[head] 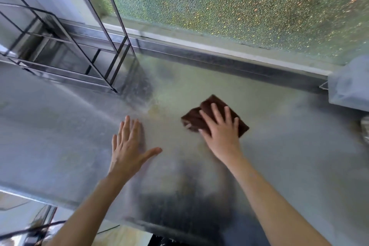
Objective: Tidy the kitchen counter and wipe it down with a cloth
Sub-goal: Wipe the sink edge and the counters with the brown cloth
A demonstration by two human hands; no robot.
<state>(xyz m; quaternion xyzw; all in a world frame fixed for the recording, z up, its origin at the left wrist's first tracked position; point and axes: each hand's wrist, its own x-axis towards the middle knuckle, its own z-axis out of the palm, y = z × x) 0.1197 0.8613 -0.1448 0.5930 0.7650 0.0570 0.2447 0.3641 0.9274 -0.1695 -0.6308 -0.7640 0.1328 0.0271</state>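
A folded dark brown cloth lies flat on the stainless steel counter, right of centre. My right hand presses on it with straight, spread fingers and covers its near half. My left hand lies flat on the bare metal about a hand's width to the left of the cloth, fingers straight, thumb out to the right, holding nothing. A pale yellowish smear marks the counter between the two hands, a little farther back.
A black wire rack stands at the back left. A frosted window runs along the back above a raised metal ledge. A pale plastic container sits at the right edge. The counter's front edge crosses the lower left.
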